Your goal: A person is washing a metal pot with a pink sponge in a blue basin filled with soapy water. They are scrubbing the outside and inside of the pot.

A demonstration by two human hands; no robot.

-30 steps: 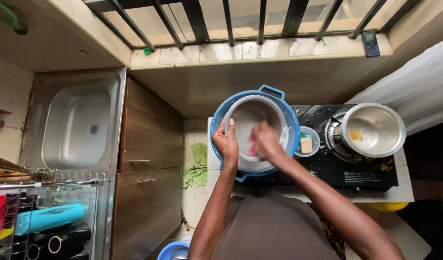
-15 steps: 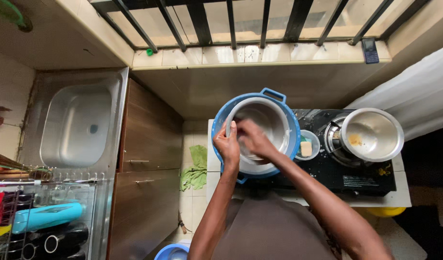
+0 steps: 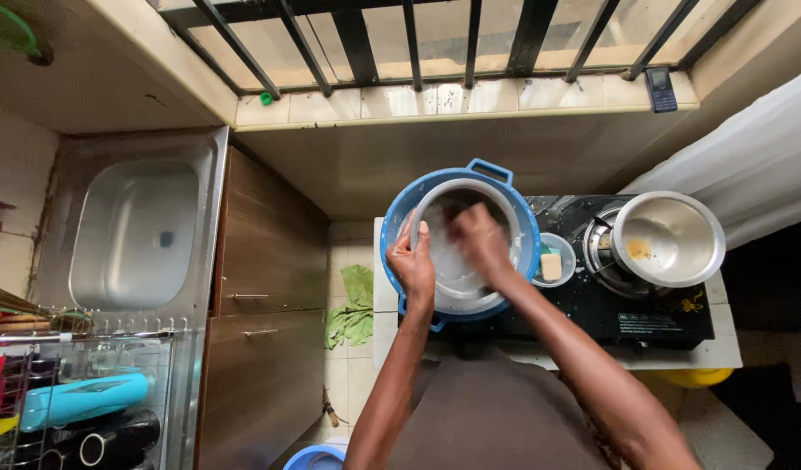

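Head view: left hand clamps the rim of a round metal pot in a blue plastic basin; right hand, blurred, scrubs inside, grip unclear. Washing looks unfinished; soapy water remains.

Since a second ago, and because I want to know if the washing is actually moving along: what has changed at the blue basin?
The right hand has moved from the pot's near side up across its inside, and is blurred in motion. The left hand still grips the left rim of the grey pot, which sits as before in the blue basin. The steel bowl and the small dish with soap have not shifted.
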